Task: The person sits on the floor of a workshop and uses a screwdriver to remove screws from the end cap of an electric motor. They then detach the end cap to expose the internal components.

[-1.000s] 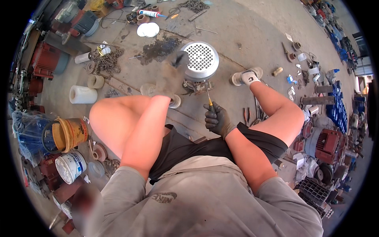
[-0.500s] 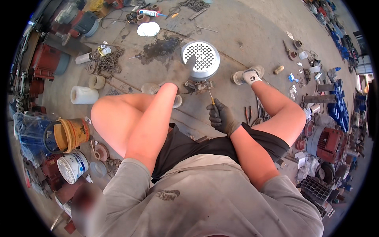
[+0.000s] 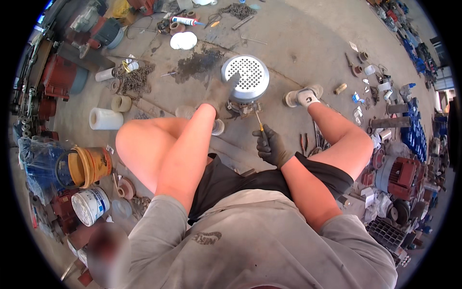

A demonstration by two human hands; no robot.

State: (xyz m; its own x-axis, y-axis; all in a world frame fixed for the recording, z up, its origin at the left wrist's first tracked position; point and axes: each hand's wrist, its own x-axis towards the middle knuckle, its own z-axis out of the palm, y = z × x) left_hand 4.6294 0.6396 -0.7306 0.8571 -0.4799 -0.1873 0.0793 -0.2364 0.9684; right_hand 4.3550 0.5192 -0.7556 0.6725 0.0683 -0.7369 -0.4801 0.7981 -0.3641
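Note:
A silver, dome-shaped fan cover (image 3: 249, 77) with a grid of holes stands on the floor between my feet. Beneath its rim shows a dirty metal part (image 3: 245, 110), mostly hidden. My left hand (image 3: 233, 83), in a dark glove, lies against the cover's left side with fingers bent over the grille; its palm and wrist are smeared. My right hand (image 3: 274, 148), also gloved, is closed around the yellowish handle of a screwdriver (image 3: 258, 119). The shaft points away from me, and its tip reaches the cover's lower near edge. Whether the tip sits in a screw is too small to tell.
Pliers (image 3: 304, 142) lie right of my right hand. A white roll (image 3: 106, 119), chains (image 3: 137, 83), a yellow bucket (image 3: 91, 166) and a white tub (image 3: 90, 206) stand or lie at left. A red motor (image 3: 402, 177) sits at right. White discs (image 3: 184, 41) lie beyond a dark stain.
The whole view has shifted slightly, so the floor and cover appear a little lower. Both hands keep their places, the screwdriver still at the cover's near edge.

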